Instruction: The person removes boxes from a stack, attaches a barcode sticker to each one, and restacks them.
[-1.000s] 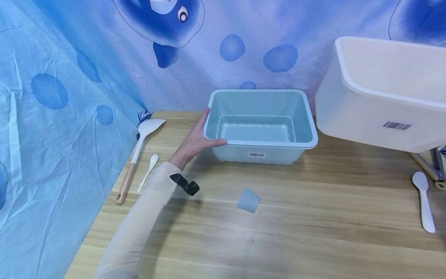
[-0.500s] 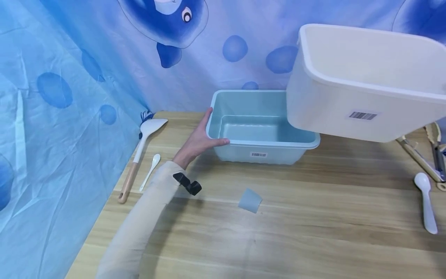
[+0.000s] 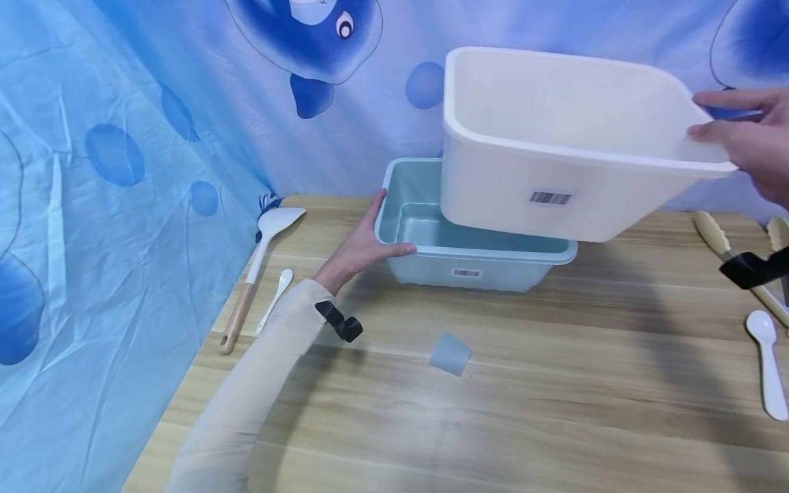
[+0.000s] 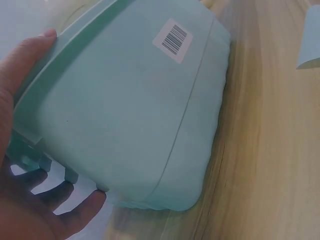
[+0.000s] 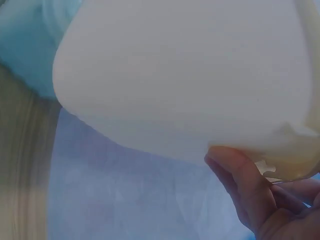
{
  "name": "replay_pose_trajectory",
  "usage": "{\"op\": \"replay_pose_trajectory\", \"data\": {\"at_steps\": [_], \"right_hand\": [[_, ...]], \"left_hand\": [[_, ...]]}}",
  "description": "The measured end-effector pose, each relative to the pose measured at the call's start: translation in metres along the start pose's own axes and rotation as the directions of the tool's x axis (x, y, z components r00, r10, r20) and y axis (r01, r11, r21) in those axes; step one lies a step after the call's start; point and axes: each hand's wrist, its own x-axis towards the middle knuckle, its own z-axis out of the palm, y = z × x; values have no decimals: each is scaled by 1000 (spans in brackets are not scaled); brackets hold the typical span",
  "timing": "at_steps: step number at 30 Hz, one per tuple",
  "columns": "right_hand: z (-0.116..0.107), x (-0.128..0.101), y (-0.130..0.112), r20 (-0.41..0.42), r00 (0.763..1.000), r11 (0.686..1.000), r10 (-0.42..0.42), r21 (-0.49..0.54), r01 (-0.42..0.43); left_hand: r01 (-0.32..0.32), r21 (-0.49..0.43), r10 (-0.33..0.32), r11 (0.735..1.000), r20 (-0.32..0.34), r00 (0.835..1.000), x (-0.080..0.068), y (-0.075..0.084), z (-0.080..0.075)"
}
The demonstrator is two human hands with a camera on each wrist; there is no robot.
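A light blue plastic bin (image 3: 425, 267) stands on the wooden table near the back, a barcode label on its front. My left hand (image 3: 364, 250) grips its left end, the thumb over the front corner of the rim. In the left wrist view the fingers (image 4: 82, 212) curl in under the rim. With my right hand (image 3: 755, 140) I hold a white plastic bin (image 3: 505, 185) by its right end. This white bin is in the air, tilted, its left part over the blue bin and hiding much of that bin's inside.
At the left lie a white spatula (image 3: 240, 301) with a wooden handle and a small white spoon (image 3: 275, 300). Tongs (image 3: 715, 236) and a larger white spoon (image 3: 767, 363) lie at the right. A grey-blue patch (image 3: 450, 354) is mid-table. A blue curtain (image 3: 80, 274) borders the left and back.
The white bin has moved left, from beside the blue bin to above it. My right hand has come into view. The left hand keeps its grip on the blue bin.
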Motion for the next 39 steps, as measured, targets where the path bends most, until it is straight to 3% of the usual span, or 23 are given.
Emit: {"op": "replay_pose_trajectory", "data": {"at_steps": [6,14,20,25,32,36,39], "right_hand": [[27,-9,-20,25,997,992,-69,-104,71],[45,-8,-32,95,992,995,-77,-53,82],[51,-8,-24,114,993,997,-21,-71,29],[60,-10,-13,154,988,998,-23,-56,31],[83,-13,0,138,990,995,-24,-98,37],[92,-15,3,133,991,986,-28,-160,49],[101,-16,3,146,988,982,-43,-175,69]], "left_hand": [[-19,34,19,999,5,1000,3,0,3],[-40,15,40,999,14,999,7,-1,8],[-64,-7,64,998,29,998,9,3,12],[-73,-10,73,997,24,997,10,3,12],[-120,-78,123,990,30,992,7,2,11],[-143,-111,149,984,49,988,-3,13,7],[-128,-116,134,985,47,990,-14,21,3]]}}
